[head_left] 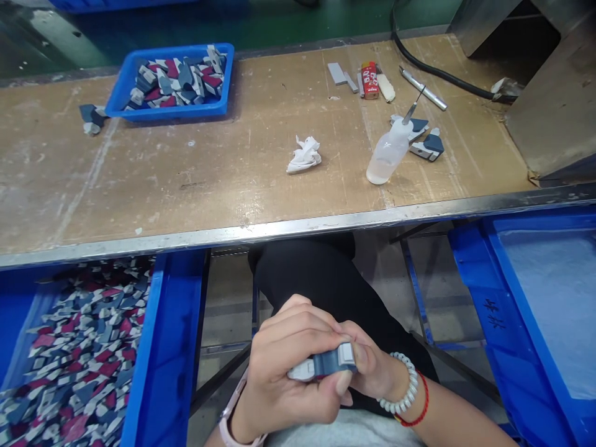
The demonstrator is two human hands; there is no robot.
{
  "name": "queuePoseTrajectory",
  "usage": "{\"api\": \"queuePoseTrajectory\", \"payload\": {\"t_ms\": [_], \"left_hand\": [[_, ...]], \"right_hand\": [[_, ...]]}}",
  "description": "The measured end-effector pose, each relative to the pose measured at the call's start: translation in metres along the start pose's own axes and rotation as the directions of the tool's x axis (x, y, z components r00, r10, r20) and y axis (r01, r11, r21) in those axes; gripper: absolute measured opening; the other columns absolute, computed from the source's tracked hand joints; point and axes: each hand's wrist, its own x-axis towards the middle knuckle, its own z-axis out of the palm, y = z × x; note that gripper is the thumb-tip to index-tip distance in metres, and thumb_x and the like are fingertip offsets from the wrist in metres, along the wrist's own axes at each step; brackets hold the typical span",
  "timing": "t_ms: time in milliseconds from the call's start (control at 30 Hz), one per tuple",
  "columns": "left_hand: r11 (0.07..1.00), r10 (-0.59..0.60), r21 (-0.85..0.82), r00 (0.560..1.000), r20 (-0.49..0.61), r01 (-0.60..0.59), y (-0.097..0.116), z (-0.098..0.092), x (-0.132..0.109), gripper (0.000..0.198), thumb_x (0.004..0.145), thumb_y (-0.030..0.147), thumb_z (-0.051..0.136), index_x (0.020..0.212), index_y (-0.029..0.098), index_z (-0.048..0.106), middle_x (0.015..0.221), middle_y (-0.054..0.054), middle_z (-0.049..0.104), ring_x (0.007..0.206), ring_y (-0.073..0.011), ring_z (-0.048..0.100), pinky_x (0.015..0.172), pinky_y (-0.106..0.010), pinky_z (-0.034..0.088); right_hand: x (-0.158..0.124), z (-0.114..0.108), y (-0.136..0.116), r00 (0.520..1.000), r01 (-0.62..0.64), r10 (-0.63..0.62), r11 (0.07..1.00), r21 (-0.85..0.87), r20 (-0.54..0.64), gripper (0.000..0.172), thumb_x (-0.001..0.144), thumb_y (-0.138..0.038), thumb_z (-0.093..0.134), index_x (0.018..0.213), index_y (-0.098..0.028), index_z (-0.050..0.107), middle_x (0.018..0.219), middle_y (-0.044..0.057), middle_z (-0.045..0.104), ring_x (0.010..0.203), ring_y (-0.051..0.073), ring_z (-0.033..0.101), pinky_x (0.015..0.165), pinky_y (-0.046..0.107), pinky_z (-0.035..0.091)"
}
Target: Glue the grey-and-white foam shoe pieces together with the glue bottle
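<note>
Well, from my remote seat I can make out only a little of the small plastic part (326, 365): a grey-blue body with a white block at one end and a pale tip at the other, the rest buried under fingers. It sits low in the view, below the table edge and over the lap, and both hands close on it. The left hand (286, 366) wraps its curled fingers over the top, and the right hand (372, 369) pinches the white end with its thumb laid along the underside. I cannot tell the part's full shape or what its far side looks like. A bead bracelet (408, 385) and a red cord circle the right wrist. The left wrist is cut off by the bottom edge, showing just a pale watch strap (228, 428). To the left a blue bin (167, 347) holds a heap of similar pieces, cropped at the frame edge; to the right another blue bin (470, 279) runs out of view. Up on the worn table (186, 180) stand a squeeze bottle (386, 152), a crumpled tissue (303, 155) and a blue tray (172, 112) of parts.
</note>
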Motion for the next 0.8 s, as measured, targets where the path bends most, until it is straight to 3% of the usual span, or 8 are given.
{"api": "queuePoseTrajectory", "payload": {"t_ms": [133, 333, 533, 800], "left_hand": [[1.000, -0.007, 0.000, 1.000, 0.000, 0.007, -0.0005, -0.0001, -0.0007, 0.017, 0.089, 0.027, 0.072, 0.086, 0.011, 0.072, 0.070, -0.005, 0.071, 0.069, -0.0169, 0.070, 0.064, -0.031, 0.051], [1.000, 0.014, 0.006, 1.000, 0.015, -0.015, -0.0008, -0.0006, -0.0017, 0.018, 0.090, 0.028, 0.072, 0.090, 0.010, 0.071, 0.070, -0.005, 0.071, 0.071, -0.0174, 0.070, 0.064, -0.031, 0.051], [0.999, 0.034, -0.024, 0.999, 0.013, -0.033, -0.0013, -0.0006, -0.0003, 0.019, 0.090, 0.029, 0.071, 0.090, 0.010, 0.071, 0.070, -0.005, 0.071, 0.070, -0.0170, 0.071, 0.063, -0.031, 0.052], [0.999, 0.029, -0.026, 1.000, 0.010, -0.028, -0.0024, 0.0000, -0.0003, 0.019, 0.091, 0.030, 0.070, 0.089, 0.011, 0.071, 0.069, -0.005, 0.071, 0.068, -0.0179, 0.071, 0.062, -0.031, 0.052]], "right_hand": [[0.0008, 0.0012, 0.0021, 0.999, -0.007, 0.007, 1.000, 0.014, -0.032, 0.058, 0.093, -0.069, 0.049, 0.066, -0.018, 0.051, 0.047, -0.007, 0.039, 0.038, 0.006, 0.034, 0.038, 0.019, 0.026], [-0.0001, 0.0030, 0.0042, 0.999, -0.044, 0.045, 0.998, 0.039, -0.029, 0.064, 0.088, -0.076, 0.052, 0.057, -0.020, 0.042, 0.045, -0.005, 0.042, 0.037, 0.006, 0.038, 0.038, 0.020, 0.031], [-0.0036, 0.0027, 0.0036, 0.997, -0.073, 0.074, 0.997, 0.031, -0.033, 0.063, 0.088, -0.074, 0.053, 0.062, -0.023, 0.026, 0.049, -0.005, 0.045, 0.043, 0.007, 0.041, 0.045, 0.021, 0.037], [-0.0014, 0.0028, -0.0027, 0.997, -0.074, 0.073, 0.997, -0.011, -0.023, 0.066, 0.084, -0.078, 0.055, 0.057, -0.022, 0.034, 0.048, -0.005, 0.043, 0.042, 0.006, 0.037, 0.044, 0.022, 0.036]]}}
